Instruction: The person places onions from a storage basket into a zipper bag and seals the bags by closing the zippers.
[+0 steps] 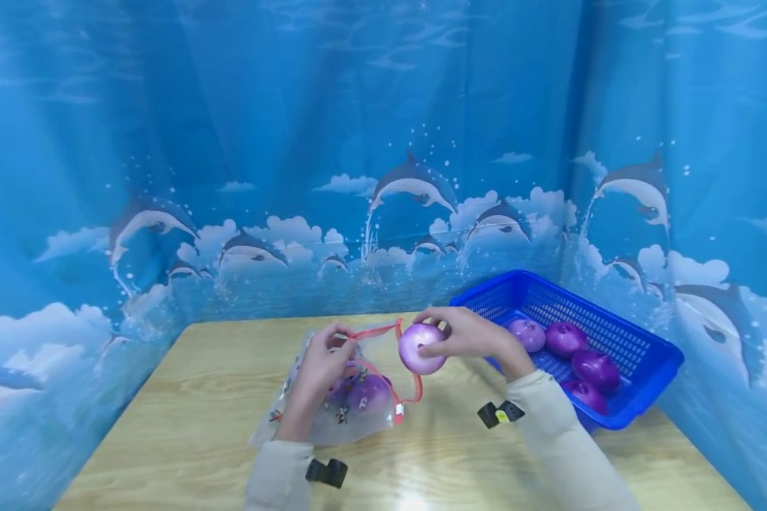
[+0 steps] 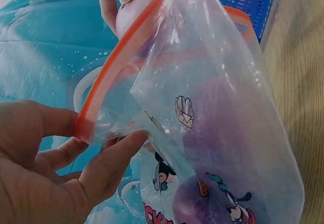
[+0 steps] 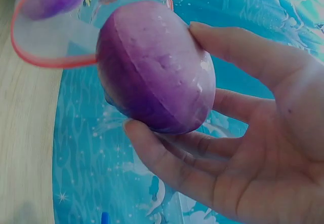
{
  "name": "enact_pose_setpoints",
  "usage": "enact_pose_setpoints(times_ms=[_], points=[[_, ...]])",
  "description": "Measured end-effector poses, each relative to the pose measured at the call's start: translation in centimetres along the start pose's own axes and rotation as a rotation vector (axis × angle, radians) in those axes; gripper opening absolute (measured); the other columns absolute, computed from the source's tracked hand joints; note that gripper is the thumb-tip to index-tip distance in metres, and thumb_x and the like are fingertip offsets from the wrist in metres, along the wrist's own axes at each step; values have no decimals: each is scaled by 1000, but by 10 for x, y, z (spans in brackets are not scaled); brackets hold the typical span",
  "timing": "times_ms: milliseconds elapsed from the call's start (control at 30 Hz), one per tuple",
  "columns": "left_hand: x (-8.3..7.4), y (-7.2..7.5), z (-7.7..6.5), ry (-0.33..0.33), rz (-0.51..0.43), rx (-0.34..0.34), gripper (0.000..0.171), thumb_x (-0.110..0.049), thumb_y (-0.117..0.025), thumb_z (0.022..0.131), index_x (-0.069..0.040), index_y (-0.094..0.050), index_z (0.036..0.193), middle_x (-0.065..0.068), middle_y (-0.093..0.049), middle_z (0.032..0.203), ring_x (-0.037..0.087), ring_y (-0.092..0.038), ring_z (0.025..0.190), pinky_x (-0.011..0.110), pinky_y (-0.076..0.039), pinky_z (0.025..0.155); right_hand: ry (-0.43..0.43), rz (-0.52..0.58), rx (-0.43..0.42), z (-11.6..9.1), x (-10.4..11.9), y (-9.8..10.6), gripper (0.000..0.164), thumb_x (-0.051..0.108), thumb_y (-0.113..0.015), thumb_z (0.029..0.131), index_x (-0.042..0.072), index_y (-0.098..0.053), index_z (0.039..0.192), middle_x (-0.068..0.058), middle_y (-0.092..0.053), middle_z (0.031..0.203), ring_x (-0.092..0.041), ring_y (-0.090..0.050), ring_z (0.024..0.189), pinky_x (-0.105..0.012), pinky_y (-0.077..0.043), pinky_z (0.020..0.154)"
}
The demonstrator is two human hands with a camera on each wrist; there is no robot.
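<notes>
In the head view my left hand pinches the orange-red zip edge of a clear plastic zip bag printed with cartoon figures, keeping its mouth open. Inside the bag lie purple onions, seen through the plastic. My right hand grips another purple onion right at the bag's mouth. From the right wrist, this onion looks glossy, with a seam line, held between thumb and fingers. The left wrist view shows the left thumb and fingers on the orange zip strip.
A blue plastic basket with perforated walls stands on the right of the wooden table. Several purple onions lie in it. Behind the table hangs a blue curtain printed with dolphins.
</notes>
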State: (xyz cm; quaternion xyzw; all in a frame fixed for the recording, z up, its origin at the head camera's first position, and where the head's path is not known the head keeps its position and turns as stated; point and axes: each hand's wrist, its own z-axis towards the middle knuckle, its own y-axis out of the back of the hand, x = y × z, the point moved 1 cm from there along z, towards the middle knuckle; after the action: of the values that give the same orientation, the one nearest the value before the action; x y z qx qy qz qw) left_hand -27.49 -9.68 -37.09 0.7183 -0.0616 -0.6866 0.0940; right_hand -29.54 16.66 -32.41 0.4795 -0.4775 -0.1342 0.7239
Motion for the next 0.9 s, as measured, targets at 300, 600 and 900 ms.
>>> enact_pose_setpoints(times_ms=[300, 600, 900], points=[[0, -1, -2, -23, -4, 5, 14, -11, -59, 101, -7, -62, 114, 19, -66, 113, 23, -68, 85, 33, -67, 74, -16, 33, -11, 1, 13, -11, 53, 31, -80, 89, 9, -63, 134, -12, -68, 118, -22, -67, 97, -30, -61, 75], [1, 2, -3, -47, -12, 0, 14, -8, -59, 98, -5, -63, 112, 17, -67, 106, 21, -68, 78, 34, -67, 72, -28, 11, -89, 10, 21, -24, 54, 32, -82, 86, 6, -62, 129, -15, -71, 116, -20, -69, 93, -29, -61, 76], [1, 1, -4, -59, -26, -3, 14, -7, -60, 96, -5, -62, 110, 17, -67, 105, 21, -68, 78, 34, -67, 72, -49, 53, -121, 13, 20, -34, 44, 25, -81, 87, 6, -64, 123, -15, -69, 117, -21, -67, 96, -30, -62, 76]])
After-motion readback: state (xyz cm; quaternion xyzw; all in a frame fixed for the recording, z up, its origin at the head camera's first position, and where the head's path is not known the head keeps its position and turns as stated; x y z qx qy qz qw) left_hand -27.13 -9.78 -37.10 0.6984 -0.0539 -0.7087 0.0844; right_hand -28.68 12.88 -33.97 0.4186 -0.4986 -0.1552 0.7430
